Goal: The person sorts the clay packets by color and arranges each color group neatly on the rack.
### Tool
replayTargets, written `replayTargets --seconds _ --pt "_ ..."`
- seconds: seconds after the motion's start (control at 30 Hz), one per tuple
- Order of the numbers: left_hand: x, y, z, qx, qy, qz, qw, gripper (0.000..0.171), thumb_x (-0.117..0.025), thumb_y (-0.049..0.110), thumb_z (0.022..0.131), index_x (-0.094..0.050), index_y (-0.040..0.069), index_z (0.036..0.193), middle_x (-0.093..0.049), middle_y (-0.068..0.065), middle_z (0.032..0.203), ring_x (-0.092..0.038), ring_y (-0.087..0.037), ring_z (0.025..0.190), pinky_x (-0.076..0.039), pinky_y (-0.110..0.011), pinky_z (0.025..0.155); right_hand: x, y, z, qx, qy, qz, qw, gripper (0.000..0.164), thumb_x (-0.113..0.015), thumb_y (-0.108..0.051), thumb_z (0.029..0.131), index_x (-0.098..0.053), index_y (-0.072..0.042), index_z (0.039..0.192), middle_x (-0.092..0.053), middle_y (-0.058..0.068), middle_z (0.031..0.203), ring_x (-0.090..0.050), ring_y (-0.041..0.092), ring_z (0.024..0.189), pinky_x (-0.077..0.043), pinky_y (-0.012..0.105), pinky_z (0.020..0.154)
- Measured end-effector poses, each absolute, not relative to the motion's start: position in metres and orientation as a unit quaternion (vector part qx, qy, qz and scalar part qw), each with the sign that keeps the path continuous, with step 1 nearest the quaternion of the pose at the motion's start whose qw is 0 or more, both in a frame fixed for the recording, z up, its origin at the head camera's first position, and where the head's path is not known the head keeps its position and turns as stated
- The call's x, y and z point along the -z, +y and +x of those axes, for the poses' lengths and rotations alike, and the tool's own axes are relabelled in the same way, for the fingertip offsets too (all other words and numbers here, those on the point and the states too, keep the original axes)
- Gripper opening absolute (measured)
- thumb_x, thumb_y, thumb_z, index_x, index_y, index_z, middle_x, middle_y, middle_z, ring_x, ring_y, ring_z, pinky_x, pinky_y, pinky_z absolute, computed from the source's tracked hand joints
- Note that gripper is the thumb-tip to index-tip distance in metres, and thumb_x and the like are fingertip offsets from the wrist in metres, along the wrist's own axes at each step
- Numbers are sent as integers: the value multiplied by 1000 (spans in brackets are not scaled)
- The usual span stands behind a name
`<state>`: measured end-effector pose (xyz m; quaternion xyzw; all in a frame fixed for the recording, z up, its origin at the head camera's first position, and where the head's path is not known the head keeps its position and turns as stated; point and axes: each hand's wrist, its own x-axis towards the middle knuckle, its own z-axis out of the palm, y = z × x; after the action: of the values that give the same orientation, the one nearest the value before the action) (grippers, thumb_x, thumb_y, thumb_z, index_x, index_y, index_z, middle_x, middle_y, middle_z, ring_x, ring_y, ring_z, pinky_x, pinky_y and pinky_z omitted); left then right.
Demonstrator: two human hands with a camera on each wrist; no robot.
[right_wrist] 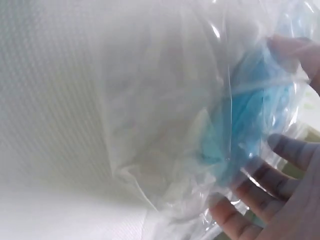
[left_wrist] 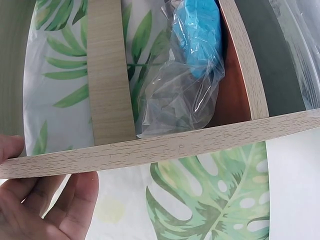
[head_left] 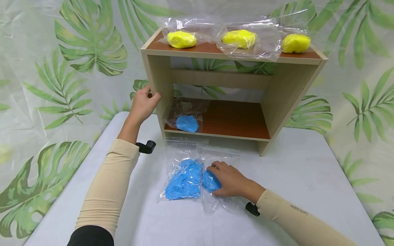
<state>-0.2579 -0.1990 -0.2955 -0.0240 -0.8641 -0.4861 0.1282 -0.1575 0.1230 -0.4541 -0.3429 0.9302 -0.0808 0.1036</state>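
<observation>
My left hand (head_left: 144,104) pinches the left side panel of a small wooden shelf unit (head_left: 292,78). In the left wrist view the thumb lies on one side of the panel's edge (left_wrist: 165,147) and the fingers on the other. On the white table, my right hand (head_left: 232,181) grips a clear zip bag of blue clay (head_left: 210,181), thumb and fingers on opposite sides of the lump (right_wrist: 250,110). Touching it on the left lies a second bag of blue clay (head_left: 184,181), flatter and wider. A third blue clay bag (head_left: 187,123) sits at the left end of the lower shelf.
Along the shelf unit's top board lie three clear bags with yellow lumps: left (head_left: 181,39), middle (head_left: 239,39) and right (head_left: 296,43). The white table (head_left: 311,164) extends to both sides. Behind hangs a leaf-patterned cloth (head_left: 92,41).
</observation>
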Motion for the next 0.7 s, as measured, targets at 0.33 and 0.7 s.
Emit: replayTargets --seconds 0.33,0.7 --pt "295 -199 -258 484 -865 -21 129 48 -51 27 95 -55 4 138 -59 -19 139 -60 -33 125 -50 -49 103 456 117 -157 85 937 -314 128 91 -84 -45 71 -46 -12 146 -46 10 144 -44 28 128 -47 53 101" --pt "295 -198 -258 487 -864 -20 126 50 -51 28 95 -54 6 140 -57 -18 141 -58 -33 127 -49 -50 104 460 113 -161 85 941 -296 138 90 -79 -42 70 -43 -14 147 -45 11 144 -41 30 129 -43 56 101"
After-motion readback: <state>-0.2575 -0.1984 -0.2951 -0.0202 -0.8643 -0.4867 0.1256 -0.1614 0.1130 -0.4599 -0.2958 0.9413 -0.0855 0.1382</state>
